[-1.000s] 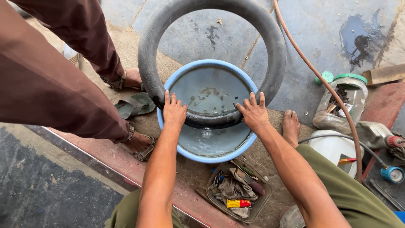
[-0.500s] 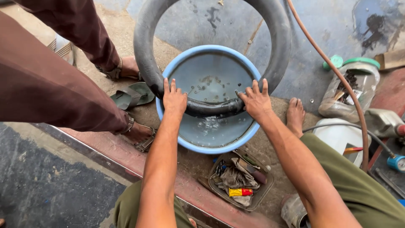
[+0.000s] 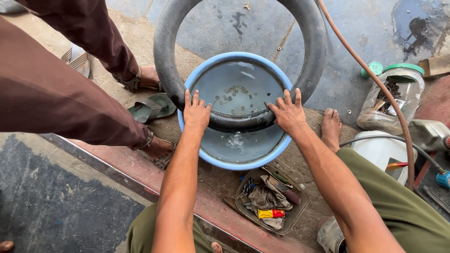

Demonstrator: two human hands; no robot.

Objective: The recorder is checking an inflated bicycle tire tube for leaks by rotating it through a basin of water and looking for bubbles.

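A black rubber inner tube (image 3: 165, 61) stands on edge, with its lowest part dipped in a blue basin (image 3: 241, 162) of water. My left hand (image 3: 196, 111) lies flat on the tube at the basin's left rim, fingers spread. My right hand (image 3: 288, 110) presses the tube near the basin's right side, fingers also spread. Small bubbles show on the water behind the tube and in front of it.
A person in brown trousers and sandals (image 3: 157, 152) stands close at the left. A green slipper (image 3: 151, 107) lies by the basin. In front sits a tray of tools and rags (image 3: 272, 199). At the right are an orange hose (image 3: 375, 79), a clear jar (image 3: 391, 96) and a white container (image 3: 377, 150).
The view has shifted slightly. Both hands stay pressed on the tube in the basin. The water surface has new ripples and bubbles.
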